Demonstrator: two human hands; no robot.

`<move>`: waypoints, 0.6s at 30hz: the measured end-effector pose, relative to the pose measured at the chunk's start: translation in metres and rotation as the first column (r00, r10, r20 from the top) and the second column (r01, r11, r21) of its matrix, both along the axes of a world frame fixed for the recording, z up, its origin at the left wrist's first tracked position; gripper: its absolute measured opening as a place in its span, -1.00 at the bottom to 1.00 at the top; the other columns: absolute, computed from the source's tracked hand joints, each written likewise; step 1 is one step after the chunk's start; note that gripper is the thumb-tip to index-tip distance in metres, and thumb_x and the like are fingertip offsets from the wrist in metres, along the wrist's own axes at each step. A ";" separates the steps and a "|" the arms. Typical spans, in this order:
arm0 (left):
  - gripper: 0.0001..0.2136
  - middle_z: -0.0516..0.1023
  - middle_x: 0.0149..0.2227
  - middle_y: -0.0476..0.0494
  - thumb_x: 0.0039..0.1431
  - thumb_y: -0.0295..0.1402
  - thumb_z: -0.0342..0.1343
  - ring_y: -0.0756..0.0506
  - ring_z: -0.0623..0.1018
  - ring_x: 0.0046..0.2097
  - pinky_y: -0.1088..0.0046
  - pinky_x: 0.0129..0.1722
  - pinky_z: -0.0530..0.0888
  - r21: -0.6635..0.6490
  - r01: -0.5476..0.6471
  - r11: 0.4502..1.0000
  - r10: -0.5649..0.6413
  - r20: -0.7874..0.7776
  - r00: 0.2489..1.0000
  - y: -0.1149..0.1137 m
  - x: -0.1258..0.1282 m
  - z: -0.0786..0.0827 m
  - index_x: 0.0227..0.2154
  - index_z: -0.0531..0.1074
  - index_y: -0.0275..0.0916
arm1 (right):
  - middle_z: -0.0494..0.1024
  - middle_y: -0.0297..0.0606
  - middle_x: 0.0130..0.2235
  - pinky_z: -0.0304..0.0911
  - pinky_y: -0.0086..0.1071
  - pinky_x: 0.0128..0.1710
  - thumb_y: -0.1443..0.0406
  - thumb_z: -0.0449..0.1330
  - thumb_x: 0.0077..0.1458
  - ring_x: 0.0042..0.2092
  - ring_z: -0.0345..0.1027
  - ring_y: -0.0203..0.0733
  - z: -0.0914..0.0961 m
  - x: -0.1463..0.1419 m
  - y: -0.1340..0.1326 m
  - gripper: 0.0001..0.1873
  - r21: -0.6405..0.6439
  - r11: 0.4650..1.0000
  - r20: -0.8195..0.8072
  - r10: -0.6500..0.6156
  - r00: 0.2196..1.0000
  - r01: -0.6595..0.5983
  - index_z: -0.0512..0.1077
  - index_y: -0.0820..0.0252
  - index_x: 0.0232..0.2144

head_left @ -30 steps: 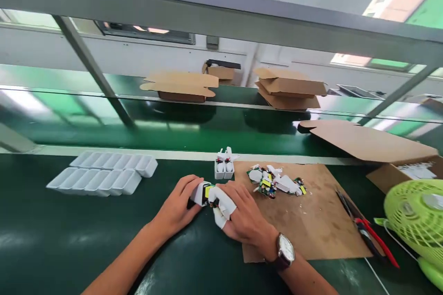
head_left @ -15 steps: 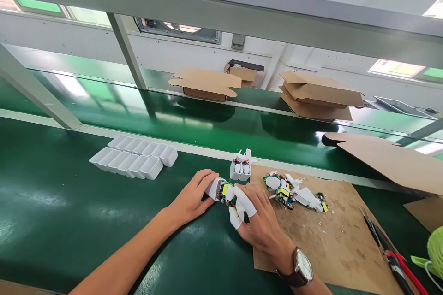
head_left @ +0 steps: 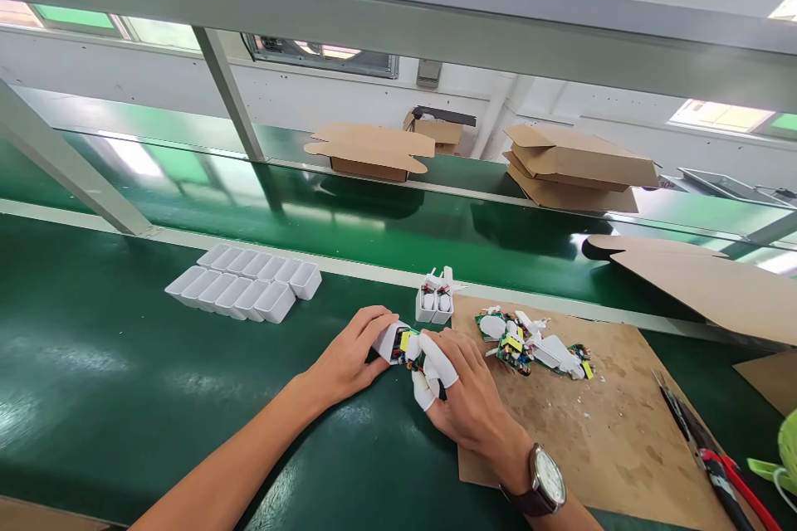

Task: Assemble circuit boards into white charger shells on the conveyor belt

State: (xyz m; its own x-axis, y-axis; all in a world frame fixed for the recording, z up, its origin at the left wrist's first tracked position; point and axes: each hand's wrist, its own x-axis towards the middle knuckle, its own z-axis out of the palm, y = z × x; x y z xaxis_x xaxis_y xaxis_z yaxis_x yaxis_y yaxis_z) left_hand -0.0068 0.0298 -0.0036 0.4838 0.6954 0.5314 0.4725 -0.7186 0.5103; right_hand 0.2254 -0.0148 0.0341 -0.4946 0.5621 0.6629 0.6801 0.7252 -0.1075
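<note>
My left hand is closed around a small white plastic case, its mouth turned to the right. Between the white-covered fingertips of my right hand is a circuit board with a yellow component and white parts. The board's left end sits at the mouth of the case; how deep it goes I cannot tell. Just behind my hands stand two upright white cases with boards inside. To the right, several loose circuit boards lie heaped on a brown cardboard sheet.
Two rows of open white cases stand at the left. Pointed tweezers and red-and-black handled pliers lie on the cardboard's right edge, near a green roll. Folded cardboard boxes rest beyond the green conveyor.
The case and the board have come closer together, the case mouth now reaching further over the board's end. Both hands keep their hold.
</note>
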 end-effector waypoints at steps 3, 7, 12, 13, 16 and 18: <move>-0.45 0.39 0.14 -0.32 0.27 -0.48 0.15 -0.25 0.50 0.16 0.09 0.15 0.55 -0.002 0.003 1.000 -0.003 0.000 1.000 0.000 0.000 -0.001 0.28 0.17 -0.14 | 0.52 0.01 0.04 0.44 0.05 0.04 0.49 0.11 0.19 0.03 0.38 0.11 0.002 0.000 0.000 -0.22 -0.001 1.000 0.004 -0.005 1.000 0.005 0.00 0.28 0.41; -0.43 0.39 0.14 -0.31 0.25 -0.48 0.17 -0.26 0.50 0.17 0.06 0.17 0.53 -0.020 0.001 1.000 -0.002 -0.006 1.000 0.000 0.000 -0.001 0.28 0.17 -0.12 | 0.53 0.00 0.04 0.45 0.05 0.02 0.47 0.11 0.22 0.02 0.40 0.11 0.002 0.000 0.000 -0.21 0.001 1.000 0.006 -0.015 1.000 0.015 -0.03 0.23 0.42; -0.44 0.39 0.12 -0.32 0.27 -0.47 0.16 -0.25 0.50 0.15 0.07 0.15 0.54 -0.013 0.017 1.000 -0.017 -0.011 1.000 0.001 0.000 -0.001 0.28 0.16 -0.13 | 0.53 0.00 0.02 0.45 0.04 0.01 0.48 0.11 0.18 0.01 0.41 0.12 0.002 0.000 0.001 -0.20 -0.007 1.000 0.005 -0.014 1.000 0.014 -0.01 0.24 0.42; -0.44 0.38 0.12 -0.32 0.27 -0.47 0.16 -0.25 0.50 0.15 0.07 0.15 0.54 -0.009 0.020 1.000 -0.020 -0.011 1.000 0.001 0.000 -0.001 0.28 0.16 -0.14 | 0.54 0.01 0.02 0.46 0.04 0.00 0.48 0.11 0.18 0.01 0.40 0.11 0.002 0.000 0.001 -0.21 0.000 1.000 0.006 -0.012 1.000 0.012 -0.01 0.26 0.41; -0.45 0.38 0.13 -0.33 0.29 -0.46 0.15 -0.25 0.49 0.14 0.08 0.15 0.54 -0.002 0.023 1.000 -0.023 -0.010 1.000 0.001 0.000 0.000 0.29 0.15 -0.14 | 0.54 0.01 0.02 0.46 0.04 -0.02 0.48 0.12 0.20 0.00 0.41 0.12 0.002 0.000 0.002 -0.22 0.011 1.000 0.006 -0.016 1.000 0.016 -0.01 0.26 0.41; -0.45 0.38 0.12 -0.32 0.29 -0.44 0.16 -0.25 0.49 0.14 0.08 0.15 0.54 -0.001 0.026 1.000 -0.026 -0.008 1.000 0.001 0.000 0.001 0.29 0.15 -0.14 | 0.54 0.00 0.02 0.46 0.05 -0.02 0.47 0.12 0.20 0.00 0.41 0.11 0.002 0.000 0.002 -0.22 0.013 1.000 0.002 -0.020 1.000 0.020 -0.01 0.24 0.42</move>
